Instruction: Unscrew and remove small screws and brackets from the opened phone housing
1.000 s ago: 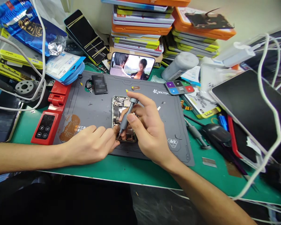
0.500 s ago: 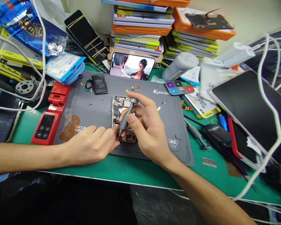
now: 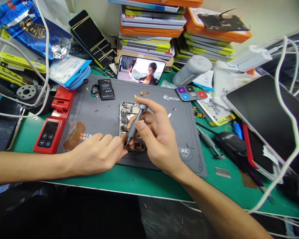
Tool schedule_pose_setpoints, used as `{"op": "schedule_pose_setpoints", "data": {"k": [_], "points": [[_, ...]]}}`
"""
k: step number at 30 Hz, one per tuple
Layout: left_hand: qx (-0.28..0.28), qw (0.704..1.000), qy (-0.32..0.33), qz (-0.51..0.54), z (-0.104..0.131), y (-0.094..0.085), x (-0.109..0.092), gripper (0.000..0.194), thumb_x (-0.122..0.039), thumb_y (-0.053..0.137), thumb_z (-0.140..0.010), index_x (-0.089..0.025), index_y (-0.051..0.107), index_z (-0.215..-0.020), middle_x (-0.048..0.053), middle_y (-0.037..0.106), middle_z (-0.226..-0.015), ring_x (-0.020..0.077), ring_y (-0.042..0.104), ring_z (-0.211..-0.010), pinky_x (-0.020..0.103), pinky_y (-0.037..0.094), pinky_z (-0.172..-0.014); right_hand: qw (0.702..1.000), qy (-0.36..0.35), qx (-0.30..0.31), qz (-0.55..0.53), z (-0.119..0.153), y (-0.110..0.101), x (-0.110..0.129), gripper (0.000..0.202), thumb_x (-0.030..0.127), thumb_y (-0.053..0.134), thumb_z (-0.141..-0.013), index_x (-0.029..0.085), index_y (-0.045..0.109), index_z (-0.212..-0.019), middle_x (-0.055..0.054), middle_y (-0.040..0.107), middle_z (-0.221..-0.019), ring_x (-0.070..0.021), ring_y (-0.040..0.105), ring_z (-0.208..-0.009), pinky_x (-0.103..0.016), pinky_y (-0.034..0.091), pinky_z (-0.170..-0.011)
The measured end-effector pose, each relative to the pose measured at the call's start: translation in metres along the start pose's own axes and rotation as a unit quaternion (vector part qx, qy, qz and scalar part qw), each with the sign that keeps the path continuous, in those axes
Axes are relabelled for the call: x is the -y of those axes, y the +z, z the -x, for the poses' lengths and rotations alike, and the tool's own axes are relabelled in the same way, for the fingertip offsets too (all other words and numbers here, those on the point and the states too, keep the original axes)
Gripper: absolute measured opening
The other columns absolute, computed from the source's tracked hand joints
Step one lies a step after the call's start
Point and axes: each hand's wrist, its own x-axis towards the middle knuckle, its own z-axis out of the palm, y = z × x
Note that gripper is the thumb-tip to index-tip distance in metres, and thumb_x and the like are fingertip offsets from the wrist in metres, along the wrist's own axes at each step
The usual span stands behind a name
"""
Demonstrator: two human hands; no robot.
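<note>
An opened phone (image 3: 124,114) with its inner parts bare lies on the dark grey work mat (image 3: 99,116). My right hand (image 3: 156,136) is closed around a grey screwdriver (image 3: 134,128), one finger resting on its top cap. The screwdriver leans, its tip down at the phone's lower left corner. Beside that tip, my left hand (image 3: 106,151) is closed with its fingertips at the phone's lower left edge. Whether the left fingers pinch the phone frame or a small part is hidden. A black phone battery (image 3: 106,89) lies on the mat behind the phone.
A lit phone (image 3: 140,70) playing a video leans against stacked boxes (image 3: 149,31) at the back. A red device with buttons (image 3: 48,134) stands left of the mat. Rightward lie a second screwdriver (image 3: 210,142), a black tablet-like panel (image 3: 264,116) and a white cable (image 3: 286,109).
</note>
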Motion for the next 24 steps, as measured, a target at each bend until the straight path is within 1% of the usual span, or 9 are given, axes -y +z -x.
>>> {"op": "schedule_pose_setpoints", "data": {"k": [4,10,14,17,19,21,24], "points": [[-0.003,1.000,0.000,0.002,0.0002,-0.0007,-0.0004,0.025,-0.030,0.059,-0.108,-0.010,0.065,-0.095,-0.002,0.054,-0.071,0.0160,0.054,-0.060,0.034,0.035,-0.051,0.998,-0.026,0.001,0.054,-0.0003,0.0001,-0.0006,0.045,0.028,0.047,-0.110,0.032,0.040,-0.154,-0.002,0.068,-0.098,-0.0113,0.066,-0.056,-0.025,0.061,-0.046],[-0.005,1.000,-0.002,0.005,0.0006,-0.0001,-0.0007,0.025,-0.030,0.059,-0.108,-0.011,0.066,-0.093,-0.002,0.055,-0.071,0.0162,0.054,-0.059,0.034,0.036,-0.051,0.998,-0.027,0.007,0.062,-0.0003,-0.0006,-0.0008,0.046,0.026,0.044,-0.110,0.030,0.038,-0.155,-0.003,0.069,-0.100,-0.0121,0.068,-0.058,-0.026,0.062,-0.049],[-0.001,1.000,-0.003,0.007,0.0008,0.0004,-0.0013,0.027,-0.032,0.059,-0.108,-0.009,0.068,-0.095,-0.001,0.055,-0.072,0.0163,0.054,-0.060,0.034,0.036,-0.051,0.998,-0.026,0.012,0.059,-0.0005,-0.0015,-0.0016,0.046,0.025,0.044,-0.110,0.029,0.037,-0.156,-0.002,0.070,-0.101,-0.0120,0.069,-0.058,-0.026,0.062,-0.049],[-0.002,1.000,-0.005,0.006,0.0001,0.0001,-0.0015,0.030,-0.033,0.059,-0.108,-0.008,0.070,-0.096,-0.001,0.056,-0.071,0.0160,0.055,-0.060,0.034,0.036,-0.051,0.996,-0.033,0.008,0.079,-0.0008,-0.0024,-0.0016,0.047,0.024,0.043,-0.111,0.028,0.036,-0.156,-0.003,0.072,-0.101,-0.0124,0.069,-0.058,-0.027,0.063,-0.050],[-0.003,1.000,-0.006,0.004,-0.0004,0.0000,-0.0014,0.031,-0.033,0.058,-0.108,-0.007,0.072,-0.100,-0.001,0.057,-0.072,0.0154,0.055,-0.060,0.033,0.036,-0.051,0.994,-0.047,0.000,0.100,-0.0012,-0.0036,-0.0008,0.047,0.023,0.042,-0.111,0.029,0.036,-0.157,-0.003,0.074,-0.102,-0.0128,0.069,-0.059,-0.028,0.064,-0.052],[-0.006,1.000,-0.007,-0.001,-0.0003,0.0004,-0.0012,0.033,-0.033,0.058,-0.109,-0.004,0.074,-0.108,-0.001,0.058,-0.072,0.0151,0.056,-0.060,0.033,0.036,-0.051,0.989,-0.071,-0.012,0.131,-0.0022,-0.0054,0.0003,0.048,0.023,0.041,-0.111,0.030,0.034,-0.158,-0.005,0.075,-0.106,-0.0136,0.071,-0.063,-0.030,0.067,-0.057],[-0.010,1.000,-0.008,-0.005,0.0007,0.0019,-0.0014,0.039,-0.034,0.059,-0.108,0.000,0.074,-0.117,0.000,0.059,-0.072,0.0152,0.057,-0.059,0.033,0.036,-0.050,0.974,-0.132,-0.058,0.173,-0.0052,-0.0081,0.0002,0.050,0.025,0.043,-0.111,0.033,0.035,-0.160,-0.006,0.075,-0.112,-0.0153,0.073,-0.074,-0.032,0.069,-0.064]]}}
